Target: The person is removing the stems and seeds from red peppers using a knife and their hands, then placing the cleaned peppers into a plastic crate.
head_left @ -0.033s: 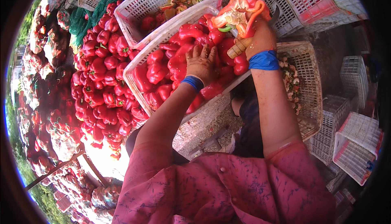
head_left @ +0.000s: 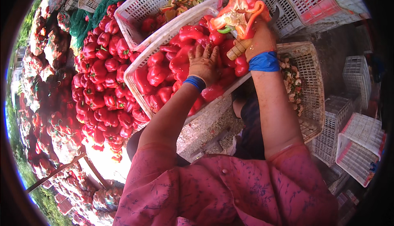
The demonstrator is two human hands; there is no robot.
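Observation:
My left hand [head_left: 204, 66] lies with its fingers spread on red bell peppers [head_left: 159, 73] heaped in a white plastic crate [head_left: 130, 76]. It grips none of them. My right hand [head_left: 262, 38] is closed above the crate's right end. In it are a knife with a wooden handle [head_left: 237, 50] and a cut-open red bell pepper [head_left: 229, 17], whose pale core and seeds face up. A dark curved blade tip [head_left: 276, 15] shows beyond the fingers. Blue bands circle both wrists. My fingers hide how the knife and pepper are held together.
Behind stands another white crate [head_left: 128, 17] with pepper scraps. A worn crate [head_left: 314, 82] at my right holds cut-out cores [head_left: 292, 84]. A large pile of red peppers [head_left: 104, 86] lies left, beside filled net bags [head_left: 41, 115]. Stacked crates [head_left: 359, 148] stand right.
My right hand has shifted very slightly left with the knife and pepper. The left hand has moved a touch right on the peppers.

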